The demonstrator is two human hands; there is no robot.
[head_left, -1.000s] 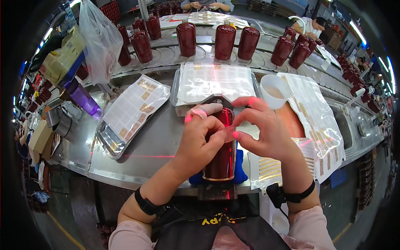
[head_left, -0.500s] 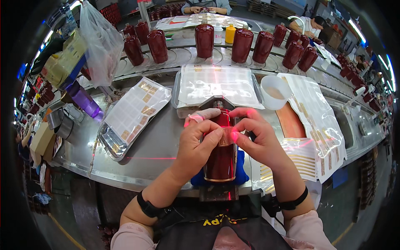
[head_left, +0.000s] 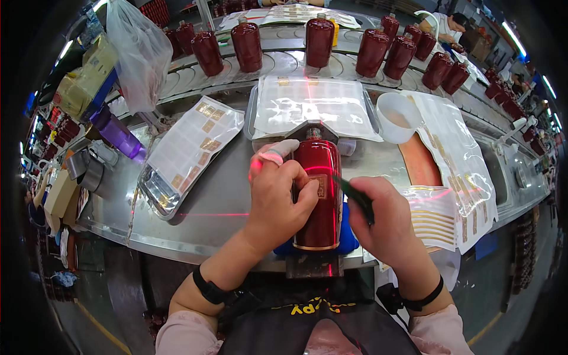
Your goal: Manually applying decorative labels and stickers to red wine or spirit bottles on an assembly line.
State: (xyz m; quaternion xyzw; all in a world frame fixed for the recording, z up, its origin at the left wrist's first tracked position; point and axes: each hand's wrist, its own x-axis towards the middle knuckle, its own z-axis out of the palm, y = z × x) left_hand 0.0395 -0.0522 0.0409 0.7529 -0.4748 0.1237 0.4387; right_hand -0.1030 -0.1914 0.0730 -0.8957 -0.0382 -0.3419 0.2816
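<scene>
A glossy dark red bottle [head_left: 318, 222] lies neck-away in a metal holder [head_left: 312, 125], over a blue pad [head_left: 349, 236]. On its front sits a small gold label [head_left: 322, 186]. My left hand [head_left: 275, 195] is at the bottle's left side, thumb and bent finger closed at the label's left edge; another finger, in a pale cover, rests near the bottle's shoulder. In my closed right hand [head_left: 384, 216] is a dark green flat tool [head_left: 358, 198], its tip at the bottle's right side by the label. Red laser lines cross the bottle.
Label sheets lie on a left tray [head_left: 163, 204], a tray behind the holder [head_left: 371, 112] and at right [head_left: 461, 154]. A white plastic cup [head_left: 397, 118] stands right of the holder. Red bottles [head_left: 320, 41] line the conveyor [head_left: 278, 62]. A co-worker [head_left: 445, 29] sits far right.
My right hand has left the label and moved right and down, now gripping the green tool. The label lies on the bottle. Bottles on the conveyor have shifted.
</scene>
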